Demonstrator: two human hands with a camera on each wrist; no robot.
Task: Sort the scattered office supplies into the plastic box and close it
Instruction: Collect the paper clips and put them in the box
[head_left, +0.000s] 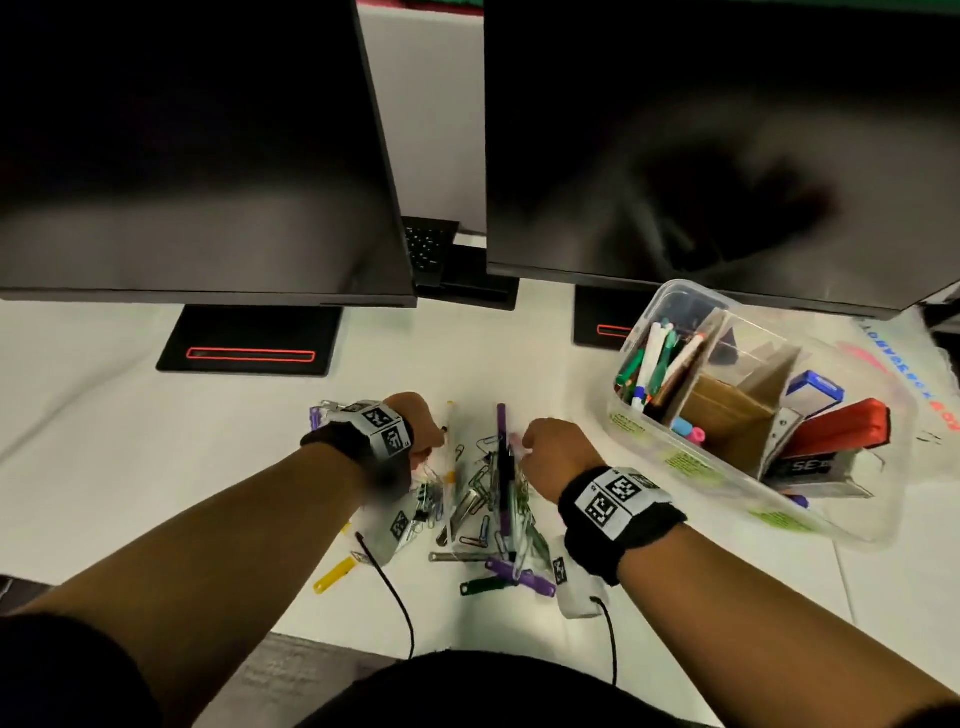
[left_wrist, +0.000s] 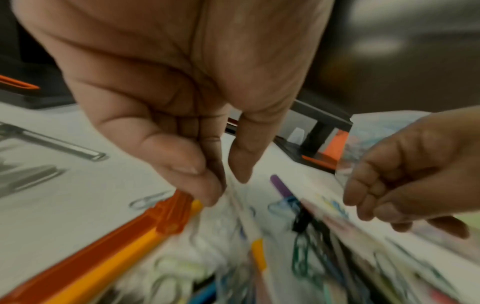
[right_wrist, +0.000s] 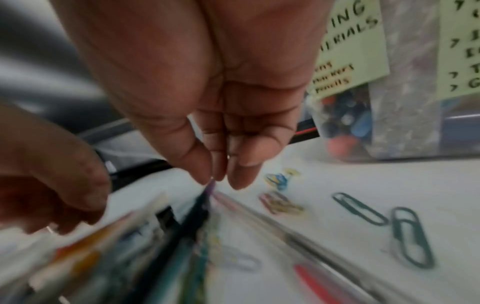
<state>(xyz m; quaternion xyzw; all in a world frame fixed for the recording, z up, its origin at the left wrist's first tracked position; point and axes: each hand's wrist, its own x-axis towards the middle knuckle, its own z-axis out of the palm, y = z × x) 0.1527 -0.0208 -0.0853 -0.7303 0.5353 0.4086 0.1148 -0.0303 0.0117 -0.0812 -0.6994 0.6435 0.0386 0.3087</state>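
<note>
A pile of pens and paper clips lies on the white table between my hands. My left hand pinches the top end of a white pen with a yellow band, thumb against fingertip. My right hand has its fingertips bunched on the end of a clear pink-red pen, close beside a purple pen; motion blur hides the exact contact. The clear plastic box stands open at the right, with markers, cardboard dividers and a red stapler inside.
Two dark monitors on black stands hang over the back of the table. An orange and yellow pen lies left of the pile, and loose dark paper clips lie right of it. A yellow tag sits near the front edge.
</note>
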